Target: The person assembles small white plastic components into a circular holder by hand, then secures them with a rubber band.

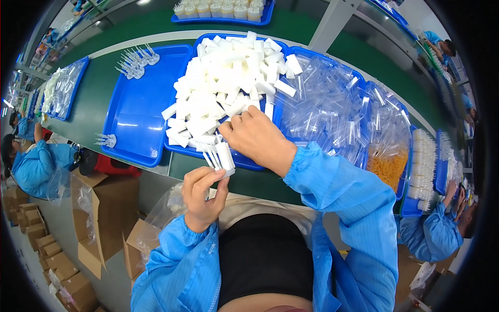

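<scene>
Pinched in the fingertips of my left hand [205,192] is a white plastic part with several thin prongs [212,157] pointing away from me. A white foam block [225,156] stands on the part alongside the prongs. Just beyond it, my right hand [258,138] is closed, with its fingers curled down over the near edge of a heap of white foam blocks [223,73]. What its fingertips hold, if anything, is hidden. The heap fills a blue tray [247,162] in front of me.
Left of the foam, a blue tray [138,104] holds clear pronged parts [136,61]. To the right lie clear plastic tubes [322,99], a bag of orange pieces [387,166] and stacked white parts [421,166]. Cardboard boxes [112,213] stand below; co-workers [39,166] sit at both sides.
</scene>
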`<state>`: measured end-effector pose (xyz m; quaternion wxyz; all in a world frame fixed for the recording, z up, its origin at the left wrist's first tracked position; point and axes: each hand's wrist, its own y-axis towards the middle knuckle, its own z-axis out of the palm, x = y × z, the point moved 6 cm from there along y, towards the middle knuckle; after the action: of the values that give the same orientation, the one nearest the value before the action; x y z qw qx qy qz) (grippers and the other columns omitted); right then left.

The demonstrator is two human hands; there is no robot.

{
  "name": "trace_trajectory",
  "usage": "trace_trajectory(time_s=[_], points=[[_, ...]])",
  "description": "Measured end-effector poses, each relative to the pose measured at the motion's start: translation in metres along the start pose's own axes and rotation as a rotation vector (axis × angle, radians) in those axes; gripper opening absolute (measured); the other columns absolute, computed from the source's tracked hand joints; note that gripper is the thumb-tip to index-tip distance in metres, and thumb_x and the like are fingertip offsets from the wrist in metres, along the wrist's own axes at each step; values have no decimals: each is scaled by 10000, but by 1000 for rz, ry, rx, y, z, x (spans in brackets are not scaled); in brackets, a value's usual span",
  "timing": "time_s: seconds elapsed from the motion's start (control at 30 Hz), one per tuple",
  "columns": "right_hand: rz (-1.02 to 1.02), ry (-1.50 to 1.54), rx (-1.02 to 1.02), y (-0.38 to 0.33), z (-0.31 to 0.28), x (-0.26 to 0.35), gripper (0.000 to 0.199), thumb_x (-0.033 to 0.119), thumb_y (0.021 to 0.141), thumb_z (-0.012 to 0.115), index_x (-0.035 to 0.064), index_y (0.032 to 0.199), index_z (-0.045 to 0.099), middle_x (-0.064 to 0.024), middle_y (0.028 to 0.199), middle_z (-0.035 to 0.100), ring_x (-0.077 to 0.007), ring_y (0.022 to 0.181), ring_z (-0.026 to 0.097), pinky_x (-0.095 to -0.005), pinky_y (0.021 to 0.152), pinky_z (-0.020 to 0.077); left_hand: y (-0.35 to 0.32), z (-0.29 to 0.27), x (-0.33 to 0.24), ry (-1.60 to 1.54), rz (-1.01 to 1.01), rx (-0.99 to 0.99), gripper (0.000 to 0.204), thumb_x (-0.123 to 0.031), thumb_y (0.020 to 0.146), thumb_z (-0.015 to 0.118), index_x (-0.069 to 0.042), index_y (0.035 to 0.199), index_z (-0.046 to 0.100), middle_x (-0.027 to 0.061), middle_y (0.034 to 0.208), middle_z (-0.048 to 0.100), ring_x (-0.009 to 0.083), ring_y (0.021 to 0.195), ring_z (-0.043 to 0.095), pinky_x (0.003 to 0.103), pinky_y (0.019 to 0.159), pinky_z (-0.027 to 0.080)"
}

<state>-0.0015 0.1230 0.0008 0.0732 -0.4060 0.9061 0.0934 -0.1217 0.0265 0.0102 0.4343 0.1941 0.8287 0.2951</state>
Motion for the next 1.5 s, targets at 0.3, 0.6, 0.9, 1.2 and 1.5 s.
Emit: trace_trajectory(time_s=[0.3, 0.6, 0.9, 1.2, 1.5], points=[[210, 402, -301, -29, -32, -31, 262, 57, 755, 651, 67, 1012, 600, -87, 830, 611, -272, 796, 640, -392, 659, 487, 11, 10, -13, -72, 63, 89, 378, 84, 661, 802, -62, 993, 696, 79, 913, 649, 242, 775, 641, 319, 631, 516], [919, 1838, -513, -101, -33, -62, 245, -13, 905, 542, -3, 1149, 523, -159, 994, 699, -177, 876, 691, -282, 775, 548, 21, 35, -47, -147, 279, 326, 362, -3, 651, 753, -98, 1001, 749, 45, 935, 669, 227, 792, 633, 314, 658, 528], [778, 1794, -367, -125, -27, -47, 192, 100, 934, 600, -9, 1090, 575, -84, 914, 715, -104, 922, 642, -261, 831, 484, 20, 45, -52, -159, 294, 378, 351, -20, 654, 755, -98, 996, 750, 42, 952, 674, 224, 800, 629, 319, 658, 527], [398, 1714, -137, -120, -36, -42, 294, 145, 803, 812, 49, 1033, 657, -71, 1061, 679, -173, 996, 646, -312, 866, 516, 14, 41, -41, -260, 248, 299, 392, -10, 640, 813, -81, 1007, 694, 75, 985, 664, 250, 824, 638, 322, 670, 538], [253, 1436, -243, -94, -48, -28, 340, 181, 816, 796, 61, 1098, 649, -89, 1074, 667, -202, 987, 617, -329, 896, 473, 18, 22, -24, -239, 223, 196, 442, -20, 675, 835, -90, 1057, 624, 83, 971, 652, 250, 813, 649, 324, 668, 520]])
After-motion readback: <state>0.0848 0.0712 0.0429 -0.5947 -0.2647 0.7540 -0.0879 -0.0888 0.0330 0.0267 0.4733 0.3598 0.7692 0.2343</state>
